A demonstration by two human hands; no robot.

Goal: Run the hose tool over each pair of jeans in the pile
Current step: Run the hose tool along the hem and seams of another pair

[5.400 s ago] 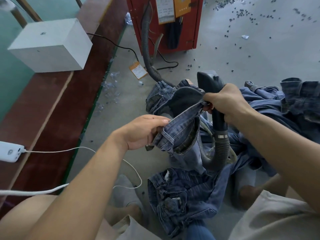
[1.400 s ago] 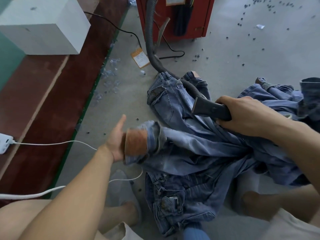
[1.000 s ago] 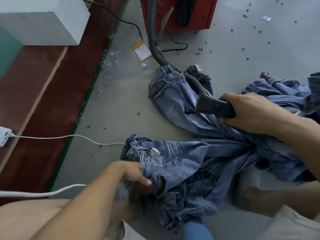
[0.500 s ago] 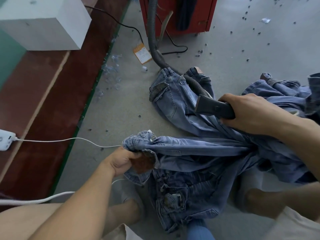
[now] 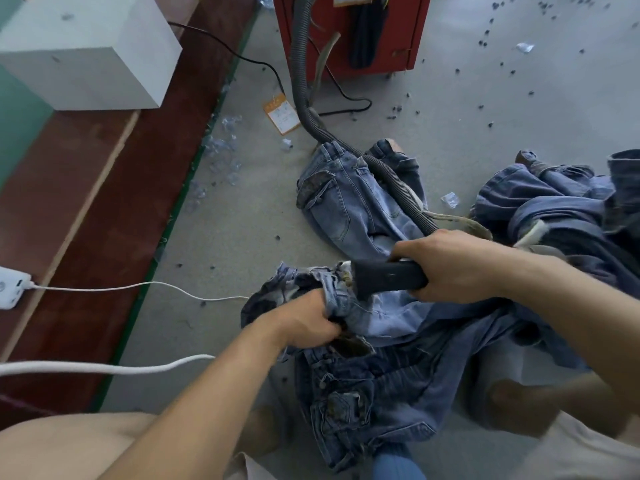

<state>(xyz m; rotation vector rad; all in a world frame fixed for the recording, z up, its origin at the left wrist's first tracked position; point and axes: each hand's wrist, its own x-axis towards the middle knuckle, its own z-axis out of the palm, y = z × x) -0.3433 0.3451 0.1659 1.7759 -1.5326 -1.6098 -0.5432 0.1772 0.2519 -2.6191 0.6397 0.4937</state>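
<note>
My left hand [image 5: 308,322] grips the bunched waistband of a pair of blue jeans [image 5: 391,320] lying across my lap area on the floor. My right hand [image 5: 446,263] grips the black hose tool [image 5: 388,278], whose flat nozzle end points left and touches the waistband just above my left hand. A grey ribbed hose [image 5: 398,188] runs from the tool back over another pair of jeans [image 5: 349,202] to a red machine [image 5: 349,32]. A darker pair [image 5: 363,403] lies under the held one. More jeans are heaped at the right [image 5: 561,209].
A red-brown platform [image 5: 104,216] with a white box [image 5: 90,53] runs along the left. A white charger [image 5: 10,287] and white cables [image 5: 104,368] cross toward my knees. Small dark bits, plastic scraps and an orange tag [image 5: 281,114] litter the grey floor.
My right hand has brought the hose tool down and left onto the waistband. My left hand has shifted right and bunched the waistband tighter under the nozzle.
</note>
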